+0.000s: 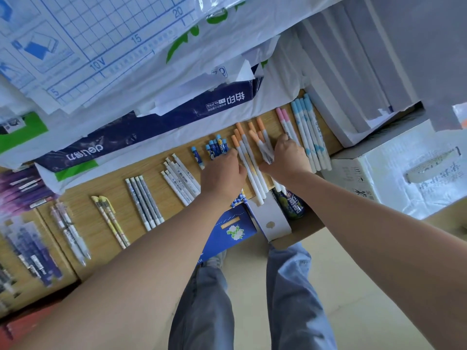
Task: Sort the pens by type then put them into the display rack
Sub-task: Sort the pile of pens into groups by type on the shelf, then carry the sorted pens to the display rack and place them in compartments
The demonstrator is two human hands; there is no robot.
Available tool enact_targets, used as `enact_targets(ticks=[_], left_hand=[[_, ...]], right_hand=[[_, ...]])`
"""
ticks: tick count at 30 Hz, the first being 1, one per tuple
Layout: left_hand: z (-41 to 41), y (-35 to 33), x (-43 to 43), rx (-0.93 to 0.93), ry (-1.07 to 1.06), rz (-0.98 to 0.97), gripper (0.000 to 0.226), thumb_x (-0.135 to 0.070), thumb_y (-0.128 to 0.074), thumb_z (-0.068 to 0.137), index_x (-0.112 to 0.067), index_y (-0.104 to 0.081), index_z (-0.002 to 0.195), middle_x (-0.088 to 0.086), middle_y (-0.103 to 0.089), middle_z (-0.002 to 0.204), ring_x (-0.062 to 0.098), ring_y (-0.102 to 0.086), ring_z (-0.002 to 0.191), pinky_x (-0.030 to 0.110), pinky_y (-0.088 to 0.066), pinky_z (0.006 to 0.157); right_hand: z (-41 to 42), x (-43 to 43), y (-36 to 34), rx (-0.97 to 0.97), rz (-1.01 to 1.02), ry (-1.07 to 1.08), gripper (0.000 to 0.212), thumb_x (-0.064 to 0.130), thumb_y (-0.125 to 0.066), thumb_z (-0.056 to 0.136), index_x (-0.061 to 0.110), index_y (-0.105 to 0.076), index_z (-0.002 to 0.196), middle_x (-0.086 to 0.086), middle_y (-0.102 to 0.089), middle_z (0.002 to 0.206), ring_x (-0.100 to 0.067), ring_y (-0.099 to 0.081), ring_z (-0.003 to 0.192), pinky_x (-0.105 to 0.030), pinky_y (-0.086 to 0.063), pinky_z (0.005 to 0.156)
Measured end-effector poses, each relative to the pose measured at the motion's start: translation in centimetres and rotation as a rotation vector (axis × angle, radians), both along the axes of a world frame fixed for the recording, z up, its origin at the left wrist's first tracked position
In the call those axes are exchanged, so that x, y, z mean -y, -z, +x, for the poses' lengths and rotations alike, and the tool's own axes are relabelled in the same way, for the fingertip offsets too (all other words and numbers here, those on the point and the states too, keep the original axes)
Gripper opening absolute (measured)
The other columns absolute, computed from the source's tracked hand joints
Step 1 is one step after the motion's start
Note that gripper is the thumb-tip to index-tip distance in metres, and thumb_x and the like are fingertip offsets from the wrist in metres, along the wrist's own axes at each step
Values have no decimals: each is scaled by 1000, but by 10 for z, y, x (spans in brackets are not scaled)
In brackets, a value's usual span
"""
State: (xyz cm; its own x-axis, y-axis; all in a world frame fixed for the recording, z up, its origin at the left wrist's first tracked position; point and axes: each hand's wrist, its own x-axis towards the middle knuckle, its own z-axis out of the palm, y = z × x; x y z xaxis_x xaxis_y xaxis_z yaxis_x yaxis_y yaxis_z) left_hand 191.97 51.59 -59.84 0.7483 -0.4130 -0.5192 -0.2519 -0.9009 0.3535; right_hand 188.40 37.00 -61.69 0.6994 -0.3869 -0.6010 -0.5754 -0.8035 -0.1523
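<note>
Head view looks down on a wooden counter (121,188) where pens lie in separate rows by kind, presumably so that each kind can go to the rack as one lot. The right hand (286,159) has its fingers curled round a small bundle of orange-capped pens (265,147), lifted at an angle above the rest of that kind (249,164), which lie flat with their ends past the counter edge. The left hand (223,171) rests just beside them, its fingers close together and bent towards the navy pens (216,147); whether it grips anything cannot be told. Pink-capped pens (285,122) and blue-capped pens (310,132) lie further right. No display rack can be made out.
</note>
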Motion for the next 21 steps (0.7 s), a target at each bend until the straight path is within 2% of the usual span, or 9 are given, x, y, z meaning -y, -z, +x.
enact_targets(ticks=[3, 5, 7, 10, 12, 14, 16, 21], left_hand=[[-3, 1, 9, -13, -82, 9, 30, -23, -45, 97, -7, -51, 122, 9, -67, 97, 28, -64, 91, 37, -49, 71], [-6, 3, 15, -15, -150, 23, 28, -23, -47, 96, -7, -51, 118, 10, -67, 96, 30, -64, 91, 39, -51, 71], [-9, 3, 22, -7, -198, 43, 27, -23, -49, 94, -7, -51, 116, 10, -67, 96, 31, -64, 90, 40, -51, 70], [-14, 4, 32, 7, -242, 56, 25, -23, -52, 93, -6, -49, 111, 12, -67, 92, 32, -66, 88, 36, -47, 66], [-16, 3, 40, 5, -282, 82, 30, -26, -56, 93, -5, -47, 113, 13, -66, 94, 32, -66, 89, 33, -41, 64], [-18, 2, 49, 4, -334, 114, 44, -32, -60, 91, -4, -42, 120, 14, -65, 100, 33, -65, 93, 35, -43, 66], [-20, 4, 57, 12, -372, 144, 55, -36, -63, 89, -3, -38, 125, 15, -63, 106, 34, -65, 96, 38, -48, 70], [-20, 15, 71, 15, -446, 168, 62, -42, -69, 83, -2, -39, 120, 16, -63, 104, 34, -66, 93, 38, -49, 65]], right_hand=[[3, 6, -1, 0, 28, -50, 62, 43, -72, 79, 2, -45, 117, -11, -56, 105, -26, -59, 94, -29, -39, 66], [2, 10, -1, 31, 39, -92, 48, 40, -68, 83, 4, -52, 110, -9, -56, 97, -21, -54, 80, -28, -37, 63], [-1, 14, 0, 59, 51, -116, 39, 34, -67, 85, 5, -52, 107, -9, -57, 95, -22, -53, 78, -28, -35, 62], [-3, 19, 3, 94, 80, -136, 42, 23, -70, 84, 6, -44, 111, -12, -61, 100, -29, -63, 90, -30, -40, 62], [-2, 21, 3, 101, 115, -112, 47, 21, -71, 84, 5, -40, 116, -13, -62, 101, -30, -64, 92, -31, -46, 62], [0, 24, 5, 112, 144, -99, 50, 25, -72, 84, 5, -40, 117, -12, -63, 99, -30, -65, 89, -33, -51, 63], [0, 27, 6, 109, 159, -125, 50, 32, -74, 83, 5, -44, 113, -11, -63, 97, -29, -65, 88, -32, -50, 61], [4, 43, 1, 111, 322, -114, 53, 40, -70, 83, 4, -47, 114, -11, -61, 98, -29, -61, 87, -33, -47, 63]])
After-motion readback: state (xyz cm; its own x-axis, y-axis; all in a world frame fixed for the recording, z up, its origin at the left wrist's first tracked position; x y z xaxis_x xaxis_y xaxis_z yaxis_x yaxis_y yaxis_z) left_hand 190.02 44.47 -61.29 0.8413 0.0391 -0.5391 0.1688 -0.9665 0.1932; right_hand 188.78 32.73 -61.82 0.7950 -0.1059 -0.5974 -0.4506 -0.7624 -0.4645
